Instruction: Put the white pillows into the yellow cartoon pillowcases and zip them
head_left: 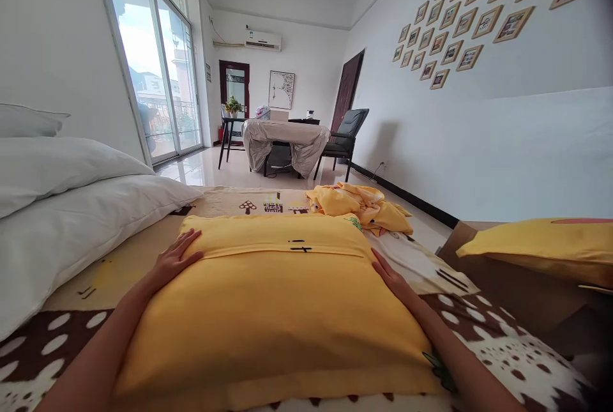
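A plump yellow pillow [282,310] lies in front of me on a patterned blanket [67,329], its overlapping back flap and seam facing up. My left hand [178,257] rests flat on the pillow's far left corner, fingers spread. At the right edge, my right hand [390,276] lies against the pillow's side with its fingers stretched out. Neither hand grips anything. Just past the pillow's far right corner is a crumpled heap of yellow cloth [359,204].
White pillows [96,220] are stacked at the left. On the right, another yellow pillow [541,246] lies on a cardboard box [498,278]. Farther back stand a covered table [287,134] and a black chair [347,137].
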Available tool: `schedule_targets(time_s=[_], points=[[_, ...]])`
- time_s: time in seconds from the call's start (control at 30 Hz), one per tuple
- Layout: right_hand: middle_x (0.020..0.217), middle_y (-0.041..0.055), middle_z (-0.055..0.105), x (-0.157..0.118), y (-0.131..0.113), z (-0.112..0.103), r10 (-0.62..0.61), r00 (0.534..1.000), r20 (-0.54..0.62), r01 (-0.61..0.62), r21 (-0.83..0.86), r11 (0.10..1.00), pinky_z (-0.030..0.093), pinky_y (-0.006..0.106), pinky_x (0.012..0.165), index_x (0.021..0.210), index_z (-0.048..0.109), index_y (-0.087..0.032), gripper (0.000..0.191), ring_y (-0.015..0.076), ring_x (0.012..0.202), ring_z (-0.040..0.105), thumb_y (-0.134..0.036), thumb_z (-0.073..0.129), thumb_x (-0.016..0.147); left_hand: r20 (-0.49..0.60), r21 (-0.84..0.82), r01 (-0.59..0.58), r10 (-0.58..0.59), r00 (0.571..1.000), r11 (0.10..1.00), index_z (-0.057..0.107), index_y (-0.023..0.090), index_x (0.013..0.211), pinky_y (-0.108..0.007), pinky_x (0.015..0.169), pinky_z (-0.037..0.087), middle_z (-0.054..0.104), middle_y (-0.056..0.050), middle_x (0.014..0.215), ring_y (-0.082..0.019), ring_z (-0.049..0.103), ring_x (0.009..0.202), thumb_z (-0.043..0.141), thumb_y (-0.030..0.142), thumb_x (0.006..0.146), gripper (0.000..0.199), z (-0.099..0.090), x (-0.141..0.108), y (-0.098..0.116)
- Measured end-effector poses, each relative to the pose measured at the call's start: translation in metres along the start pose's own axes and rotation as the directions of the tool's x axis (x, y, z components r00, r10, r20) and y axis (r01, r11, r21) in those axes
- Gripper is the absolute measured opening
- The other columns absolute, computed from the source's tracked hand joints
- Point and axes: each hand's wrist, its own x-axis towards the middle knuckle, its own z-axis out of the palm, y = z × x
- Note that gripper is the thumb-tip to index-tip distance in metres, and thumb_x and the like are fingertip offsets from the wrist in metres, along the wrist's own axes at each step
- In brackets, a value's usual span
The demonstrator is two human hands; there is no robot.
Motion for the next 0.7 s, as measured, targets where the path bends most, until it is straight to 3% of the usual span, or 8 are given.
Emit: schedule_targets(time_s=[0.1, 0.2, 0.3, 0.37, 0.43, 0.53, 0.6, 0.7], points=[[0.121, 0.0052, 0.065, -0.021, 0.018, -0.008, -0.002, 0.999, 0.035, 0.003, -0.022, 1.000, 0.049, 0.034, 0.090, 0.118, 0.061, -0.021, 0.062, 0.0223, 0.110, 0.061, -0.054, 0.016, 0.091, 0.032, -0.123, 0.118, -0.115, 0.993, 0.985, 0.031, 0.021, 0.144, -0.039, 0.109, 0.033, 0.032, -0.005, 0.151, -0.026, 0.036, 0.135, 0.039, 0.064, 0.081, 0.076, -0.013, -0.024, -0.018], [0.095, 0.0099, 0.072, -0.030, 0.019, -0.025, -0.009, 1.000, -0.017, 0.008, -0.095, 0.995, 0.050, 0.041, 0.083, 0.089, 0.069, -0.020, 0.054, 0.0278, 0.092, 0.066, -0.051, 0.025, 0.090, 0.046, -0.075, 0.227, -0.224, 0.974, 0.971, 0.037, 0.020, 0.142, -0.038, 0.097, 0.046, 0.052, -0.006, 0.137, -0.028, 0.054, 0.119, 0.037, 0.058, 0.084, 0.069, -0.036, -0.041, -0.022], [0.102, 0.0152, 0.070, -0.029, -0.016, -0.043, -0.172, 0.963, -0.209, 0.114, -0.264, 0.958, 0.044, 0.047, 0.089, 0.097, 0.068, -0.016, 0.043, 0.0304, 0.099, 0.062, -0.036, 0.032, 0.088, -0.112, 0.108, 0.246, -0.234, 0.966, 0.963, 0.047, 0.020, 0.135, -0.041, 0.089, 0.050, 0.067, -0.003, 0.117, -0.029, 0.063, 0.106, 0.036, 0.039, 0.084, 0.056, -0.057, -0.046, 0.012], [0.110, 0.0136, 0.068, -0.027, -0.062, -0.048, -0.337, 0.914, -0.228, 0.265, -0.294, 0.918, 0.044, 0.044, 0.093, 0.107, 0.066, -0.016, 0.042, 0.0271, 0.105, 0.061, -0.028, 0.031, 0.088, -0.144, 0.152, 0.074, -0.052, 0.988, 0.986, 0.052, 0.019, 0.130, -0.037, 0.096, 0.047, 0.063, 0.000, 0.124, -0.025, 0.058, 0.114, 0.033, 0.028, 0.083, 0.052, -0.057, -0.045, 0.057], [0.123, 0.0103, 0.062, -0.028, -0.120, -0.043, -0.484, 0.865, -0.132, 0.448, -0.231, 0.864, 0.041, 0.041, 0.100, 0.119, 0.061, -0.017, 0.043, 0.0238, 0.117, 0.055, -0.027, 0.031, 0.090, -0.038, 0.185, -0.200, 0.210, 0.977, 0.962, 0.056, 0.018, 0.126, -0.035, 0.108, 0.036, 0.055, -0.002, 0.134, -0.021, 0.049, 0.125, 0.034, 0.026, 0.082, 0.050, -0.043, -0.041, 0.113], [0.143, 0.0087, 0.043, -0.029, -0.198, -0.021, -0.650, 0.759, 0.038, 0.647, -0.156, 0.747, 0.031, 0.041, 0.110, 0.138, 0.044, -0.014, 0.049, 0.0210, 0.134, 0.037, -0.031, 0.031, 0.094, 0.119, 0.199, -0.456, 0.440, 0.890, 0.868, 0.037, 0.010, 0.141, -0.036, 0.115, 0.026, 0.035, -0.009, 0.148, -0.019, 0.031, 0.138, 0.034, 0.023, 0.085, 0.057, -0.005, -0.034, 0.184], [0.148, 0.0084, 0.035, -0.029, -0.228, -0.004, -0.677, 0.728, 0.108, 0.686, -0.107, 0.720, 0.026, 0.041, 0.113, 0.143, 0.034, -0.013, 0.054, 0.0202, 0.138, 0.029, -0.039, 0.027, 0.096, 0.203, 0.189, -0.476, 0.440, 0.875, 0.859, 0.033, 0.006, 0.142, -0.040, 0.116, 0.022, 0.031, -0.011, 0.150, -0.020, 0.026, 0.140, 0.032, 0.027, 0.088, 0.058, 0.020, -0.031, 0.210], [0.149, 0.0068, 0.033, -0.028, -0.233, 0.014, -0.662, 0.725, 0.192, 0.681, -0.055, 0.730, 0.022, 0.042, 0.114, 0.146, 0.029, -0.015, 0.060, 0.0194, 0.139, 0.028, -0.050, 0.024, 0.096, 0.247, 0.190, -0.445, 0.396, 0.884, 0.875, 0.035, 0.010, 0.141, -0.047, 0.116, 0.017, 0.034, -0.011, 0.148, -0.021, 0.027, 0.139, 0.031, 0.031, 0.091, 0.055, 0.045, -0.031, 0.216]])
